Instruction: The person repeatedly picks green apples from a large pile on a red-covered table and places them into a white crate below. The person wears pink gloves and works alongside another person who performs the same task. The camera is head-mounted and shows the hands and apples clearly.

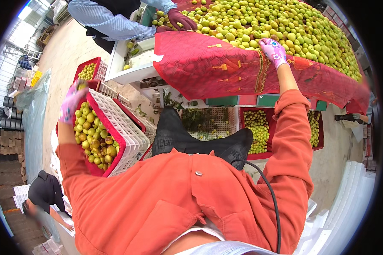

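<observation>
My left hand (pixel 71 103), in a pink patterned glove, is blurred above a white plastic crate (pixel 115 127) with red lining. Its fingers are closed around a greenish-brown fruit (pixel 82 84). Round green and brown-blotched fruits (pixel 95 134), apparently jujubes, fill this tilted crate. My right hand (pixel 274 52), in a pink flowered glove, rests at the near edge of a large heap of the same fruit (pixel 284 28). Its fingers are curled down among the fruits; whether they grip one is hidden. A red patterned cloth (pixel 204 70) lies under the heap and hangs over the table's front.
Across the table, a co-worker's gloved hand (pixel 181 19) touches the fruit. A white tray (pixel 143 59) with leaves adjoins the cloth. Beneath stand a crate of leaves (pixel 207 119) and a red-lined fruit crate (pixel 269 155). Another person (pixel 44 193) bends at lower left. A black cable (pixel 273 194) crosses my sleeve.
</observation>
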Demonstrator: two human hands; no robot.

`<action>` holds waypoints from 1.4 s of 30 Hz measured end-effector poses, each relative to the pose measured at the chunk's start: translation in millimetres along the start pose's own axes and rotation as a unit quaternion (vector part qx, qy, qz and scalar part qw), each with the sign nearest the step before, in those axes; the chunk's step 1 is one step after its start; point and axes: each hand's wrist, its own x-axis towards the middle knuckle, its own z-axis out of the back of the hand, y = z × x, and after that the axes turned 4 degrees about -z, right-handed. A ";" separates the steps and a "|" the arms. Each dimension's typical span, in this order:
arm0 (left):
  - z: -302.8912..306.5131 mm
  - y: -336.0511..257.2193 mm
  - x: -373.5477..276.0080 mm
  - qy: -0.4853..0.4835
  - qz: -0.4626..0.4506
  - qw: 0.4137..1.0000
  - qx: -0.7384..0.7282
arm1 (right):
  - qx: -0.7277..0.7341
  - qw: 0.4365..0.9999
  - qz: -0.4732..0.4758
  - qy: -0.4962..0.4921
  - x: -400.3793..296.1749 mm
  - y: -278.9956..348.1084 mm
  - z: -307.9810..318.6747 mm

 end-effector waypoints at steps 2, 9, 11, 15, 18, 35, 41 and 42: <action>16.2 48.7 -39.6 0.010 0.101 0.988 0.114 | 0.002 1.000 0.003 -0.001 1.7 -3.9 -2.0; -4.6 150.3 -126.8 0.113 0.161 0.946 0.259 | -0.008 1.000 -0.006 0.017 6.1 -6.5 -3.2; 0.5 162.1 -132.1 0.134 0.212 0.923 0.291 | -0.001 1.000 0.008 0.009 7.0 -3.0 -4.9; -7.5 22.4 -80.2 0.007 0.230 0.788 0.572 | -0.004 1.000 -0.003 0.000 -1.5 -3.4 0.1; -26.1 -41.1 -36.2 -0.150 -0.091 0.868 0.465 | -0.008 1.000 0.000 -0.002 2.7 -0.5 -4.9; -447.4 -261.9 271.1 0.248 -0.293 0.854 0.352 | -0.019 0.998 -0.049 0.022 -3.5 1.2 5.7; -433.1 -217.3 315.7 0.353 -0.060 0.857 -0.372 | -0.007 0.998 -0.053 0.024 -4.1 18.5 12.5; -422.5 -239.6 297.8 0.405 0.009 0.790 -0.460 | -0.011 0.998 -0.063 0.022 -7.9 7.5 11.7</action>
